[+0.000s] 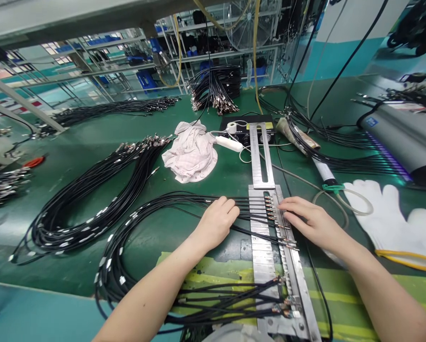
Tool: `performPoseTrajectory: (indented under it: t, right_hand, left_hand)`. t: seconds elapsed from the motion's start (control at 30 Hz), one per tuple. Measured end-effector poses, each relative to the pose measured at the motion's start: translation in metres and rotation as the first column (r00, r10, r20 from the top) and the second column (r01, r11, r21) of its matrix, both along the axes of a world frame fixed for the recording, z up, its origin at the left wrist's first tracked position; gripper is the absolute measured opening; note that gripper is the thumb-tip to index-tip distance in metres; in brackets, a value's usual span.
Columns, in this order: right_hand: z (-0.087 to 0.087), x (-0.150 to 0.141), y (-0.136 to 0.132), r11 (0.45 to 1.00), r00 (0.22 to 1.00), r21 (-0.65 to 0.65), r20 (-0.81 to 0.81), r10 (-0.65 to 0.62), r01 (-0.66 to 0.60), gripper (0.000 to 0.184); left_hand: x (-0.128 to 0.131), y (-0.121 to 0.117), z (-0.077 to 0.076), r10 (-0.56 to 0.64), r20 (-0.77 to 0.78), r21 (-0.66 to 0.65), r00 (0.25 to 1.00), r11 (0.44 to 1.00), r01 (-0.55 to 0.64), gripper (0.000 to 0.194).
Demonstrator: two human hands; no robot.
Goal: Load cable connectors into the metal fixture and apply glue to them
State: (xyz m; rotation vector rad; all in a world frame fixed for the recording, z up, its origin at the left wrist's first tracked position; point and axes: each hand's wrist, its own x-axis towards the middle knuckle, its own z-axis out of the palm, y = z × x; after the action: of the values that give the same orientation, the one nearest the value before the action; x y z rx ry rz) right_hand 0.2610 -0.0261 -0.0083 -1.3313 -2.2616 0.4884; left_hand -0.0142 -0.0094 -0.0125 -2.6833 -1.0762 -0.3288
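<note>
A long metal jig (259,247) lies lengthwise on the green bench, with black cables (184,199) laid across its slots, their metal connector ends (270,209) lined up on its right side. My left hand (216,221) rests on the cables just left of the jig, fingers curled down over them. My right hand (311,221) lies on the right edge of the jig, fingers stretched flat and pressing on the connector ends. More cables (230,299) cross the jig nearer to me.
Coiled black cable bundles (91,199) lie at left and at the back (216,88). A crumpled white cloth (193,152) and a black control box (245,130) sit behind the jig. A white glove (394,223) lies at right, near a grey machine (405,133).
</note>
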Motion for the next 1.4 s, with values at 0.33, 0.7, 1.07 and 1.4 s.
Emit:
performPoseTrajectory:
  t: [0.33, 0.7, 1.07, 1.4]
  right_hand:
    - [-0.011, -0.029, -0.006, 0.99, 0.978, 0.077, 0.181, 0.103, -0.119, 0.033]
    - [-0.014, -0.029, -0.005, 0.98, 0.96, 0.14, 0.261, 0.101, -0.142, 0.033]
    - [-0.002, -0.046, -0.009, 0.96, 0.916, 0.233, 0.397, 0.055, -0.158, 0.029]
    - [-0.005, -0.042, -0.012, 0.969, 0.926, 0.217, 0.377, 0.028, -0.118, 0.031]
  left_hand:
    - [0.002, -0.001, -0.001, -0.054, -0.033, -0.099, 0.998, 0.994, 0.05, 0.032]
    - [0.014, -0.011, 0.002, -0.088, -0.146, -0.141, 0.985, 0.988, 0.068, 0.029]
    - [0.031, -0.01, -0.007, -0.079, -0.013, -0.083, 0.997, 0.994, 0.078, 0.021]
    - [0.02, -0.013, -0.013, -0.036, 0.035, -0.062, 0.999, 0.997, 0.038, 0.018]
